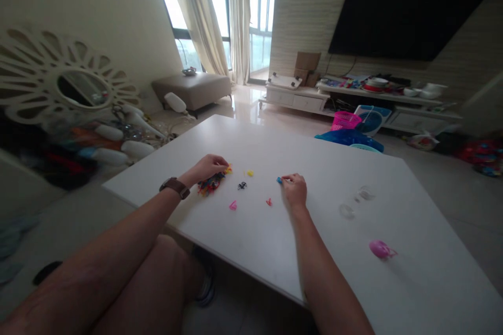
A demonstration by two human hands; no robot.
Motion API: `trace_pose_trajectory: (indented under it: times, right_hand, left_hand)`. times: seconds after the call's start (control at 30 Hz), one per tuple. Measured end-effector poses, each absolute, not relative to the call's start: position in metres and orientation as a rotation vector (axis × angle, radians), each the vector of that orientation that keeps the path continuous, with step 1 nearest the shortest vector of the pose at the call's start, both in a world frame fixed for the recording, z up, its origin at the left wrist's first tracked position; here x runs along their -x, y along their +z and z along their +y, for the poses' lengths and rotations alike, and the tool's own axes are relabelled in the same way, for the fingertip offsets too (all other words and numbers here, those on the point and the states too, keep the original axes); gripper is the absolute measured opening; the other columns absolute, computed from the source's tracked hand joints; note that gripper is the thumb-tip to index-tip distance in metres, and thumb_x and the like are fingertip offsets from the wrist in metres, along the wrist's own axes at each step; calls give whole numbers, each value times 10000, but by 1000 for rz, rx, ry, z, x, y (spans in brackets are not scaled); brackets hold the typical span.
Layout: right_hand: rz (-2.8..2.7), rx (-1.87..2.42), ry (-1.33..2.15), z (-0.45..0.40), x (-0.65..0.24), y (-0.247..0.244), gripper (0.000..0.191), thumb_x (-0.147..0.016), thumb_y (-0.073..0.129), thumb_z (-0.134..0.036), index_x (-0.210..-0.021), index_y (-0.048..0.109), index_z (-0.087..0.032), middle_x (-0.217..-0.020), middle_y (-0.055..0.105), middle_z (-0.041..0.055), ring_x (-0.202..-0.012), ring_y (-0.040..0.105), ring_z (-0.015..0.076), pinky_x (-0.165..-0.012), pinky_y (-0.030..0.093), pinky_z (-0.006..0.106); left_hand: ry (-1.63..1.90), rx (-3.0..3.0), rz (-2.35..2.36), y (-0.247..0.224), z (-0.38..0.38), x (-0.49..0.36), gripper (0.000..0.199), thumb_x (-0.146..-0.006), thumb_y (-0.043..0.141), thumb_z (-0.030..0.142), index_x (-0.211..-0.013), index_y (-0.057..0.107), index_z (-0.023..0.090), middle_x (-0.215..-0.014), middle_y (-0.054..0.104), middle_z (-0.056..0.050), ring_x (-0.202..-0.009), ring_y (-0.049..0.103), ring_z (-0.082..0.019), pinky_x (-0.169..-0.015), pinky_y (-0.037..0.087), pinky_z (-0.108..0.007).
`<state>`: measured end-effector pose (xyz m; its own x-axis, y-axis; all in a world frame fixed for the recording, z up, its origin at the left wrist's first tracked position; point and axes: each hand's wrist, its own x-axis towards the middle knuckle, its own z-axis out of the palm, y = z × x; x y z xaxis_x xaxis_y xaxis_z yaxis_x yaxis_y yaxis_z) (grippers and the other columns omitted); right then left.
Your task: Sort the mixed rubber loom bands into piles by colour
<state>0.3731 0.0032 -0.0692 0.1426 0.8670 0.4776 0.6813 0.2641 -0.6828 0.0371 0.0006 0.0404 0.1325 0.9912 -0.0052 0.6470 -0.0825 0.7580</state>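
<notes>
A loose multicoloured heap (210, 185) sits left of a yellow bit (250, 173), black tangle (242, 186), pink bit (233, 205), red bit (269, 202) and pinched blue bit (279, 180).

Left hand (210, 167) covers part of the multicoloured pile (210, 186); bits in it too small and blurred to separate; cannot tell if its fingertips grip any. Right hand (296, 189) partly hides the blue piece (279, 180), shape too small to read. Left forearm (113, 256) and right forearm (326, 272), 2 in all, cut off by bottom edge. Television (401, 8) cropped at top, mirror (82, 88) frame at left; red heap (481, 152), far right, blurred beyond naming
</notes>
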Motion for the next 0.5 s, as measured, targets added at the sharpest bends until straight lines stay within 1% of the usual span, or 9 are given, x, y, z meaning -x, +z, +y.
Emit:
trace_pose_trajectory:
  times: [0.13, 0.27, 0.37, 0.43, 0.5]
  right_hand:
    - [-1618, 1502, 225, 2, -374, -71, 159, -849, 631, -310, -821, 756, -216, -853, 667, 76, -850, 559, 243, -799, 441, 360]
    - [-1605, 1467, 118, 0, -374, -67, 182, -861, 588, -288, -849, 741, -191, -877, 644, 88, -889, 546, 251, -838, 430, 369]
    - [-1613, 1424, 110, -2, -370, -64, 174, -847, 570, -253, -896, 720, -181, -895, 632, 85, -886, 543, 243, -855, 430, 370]
    - [-1605, 1408, 127, -1, -365, -63, 182, -828, 558, -219, -937, 696, -174, -905, 630, 82, -872, 544, 236, -854, 433, 369]
    - [-1600, 1401, 136, 0, -361, -64, 198, -807, 547, -191, -962, 670, -170, -906, 628, 81, -870, 546, 235, -850, 436, 368]
  left_hand:
    - [540, -1769, 1770, 37, -1, -17, 312, -642, 723, 389, -842, 795, 161, -644, 690, -27, -581, 560, -156, -547, 410, -247]
    - [424, -1837, 1778, 27, 0, -5, 253, -556, 762, 307, -778, 798, 193, -672, 702, -16, -602, 565, -158, -549, 391, -243]
    - [367, -1874, 1723, 18, -1, -4, 233, -516, 787, 304, -726, 781, 205, -648, 685, -4, -580, 541, -152, -540, 373, -244]
    - [358, -1898, 1699, 13, -2, -6, 237, -497, 804, 302, -711, 769, 209, -618, 662, 5, -555, 516, -144, -532, 356, -245]
    - [357, -1932, 1696, 9, -2, -8, 190, -513, 796, 290, -678, 751, 207, -607, 648, 3, -558, 511, -143, -540, 351, -246]
